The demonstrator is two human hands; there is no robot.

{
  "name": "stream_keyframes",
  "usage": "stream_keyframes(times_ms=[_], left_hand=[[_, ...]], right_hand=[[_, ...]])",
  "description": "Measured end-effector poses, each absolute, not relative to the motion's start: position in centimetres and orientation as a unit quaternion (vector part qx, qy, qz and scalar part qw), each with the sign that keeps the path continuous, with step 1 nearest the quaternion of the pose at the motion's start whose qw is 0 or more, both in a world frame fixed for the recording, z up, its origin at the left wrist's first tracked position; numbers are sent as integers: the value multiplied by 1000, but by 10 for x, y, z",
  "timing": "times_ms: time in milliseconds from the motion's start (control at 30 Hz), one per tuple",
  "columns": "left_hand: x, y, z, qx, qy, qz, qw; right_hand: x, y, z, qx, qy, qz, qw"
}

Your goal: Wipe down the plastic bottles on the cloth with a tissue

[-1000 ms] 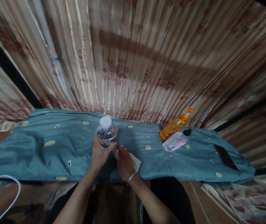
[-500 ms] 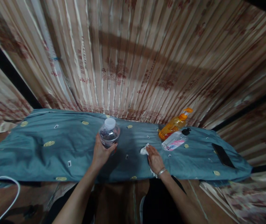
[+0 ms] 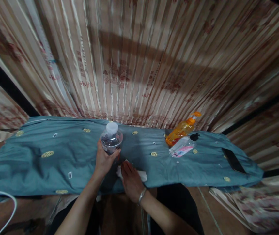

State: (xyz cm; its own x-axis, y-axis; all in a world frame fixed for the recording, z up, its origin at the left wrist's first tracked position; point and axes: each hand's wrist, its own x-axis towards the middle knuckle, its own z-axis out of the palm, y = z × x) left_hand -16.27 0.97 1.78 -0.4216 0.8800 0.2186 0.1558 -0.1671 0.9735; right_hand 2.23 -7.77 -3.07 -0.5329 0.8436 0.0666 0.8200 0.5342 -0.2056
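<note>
At the far left a white cable (image 3: 6, 199) loops below the edge of the table (image 3: 31, 163), which is draped in a blue-green cloth. Near the middle, the left hand (image 3: 103, 160) wraps its fingers (image 3: 115, 152) around the lower part of a clear water bottle (image 3: 111, 138) with a white cap, holding it upright just above the cloth. Just beside it, the right hand (image 3: 131, 178) lies flat, fingers spread and grasping nothing, pressing a white tissue (image 3: 141, 175) against the cloth at the table's near edge, below the bottle.

To wipe well here, I judge the palm should keep even pressure on the tissue so it does not bunch up, and the bottle should be held steady and clear of the wiping path.

Further right, well apart from the hands, an orange pump bottle (image 3: 182, 130) lies beside a small clear bottle (image 3: 182, 147) with a black cap and a pink label; they appear to touch. At the far right a dark phone (image 3: 232, 160) rests flat.

Counted: three bottles, one tissue, one phone, one cable, two hands.
</note>
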Motion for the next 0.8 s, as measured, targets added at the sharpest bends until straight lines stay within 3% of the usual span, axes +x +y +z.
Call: stream_keyframes(times_ms=[100, 233, 400, 533, 667, 800], left_hand=[[-165, 9, 19, 449, 579, 612, 296], [-164, 6, 22, 447, 586, 607, 299], [-163, 1, 28, 440, 598, 599, 300], [-163, -2, 31, 444, 595, 602, 295], [-164, -4, 30, 447, 595, 600, 293], [-164, -3, 25, 454, 590, 593, 307]], right_hand=[[69, -123, -28, -462, -878, 101, 73], [119, -152, -16, -469, -853, 155, 168], [146, -136, -1, -531, -769, 201, 294], [151, -97, 9, -562, -728, 194, 342], [140, -51, 10, -589, -726, 128, 331], [113, -28, -10, -631, -743, 109, 193]])
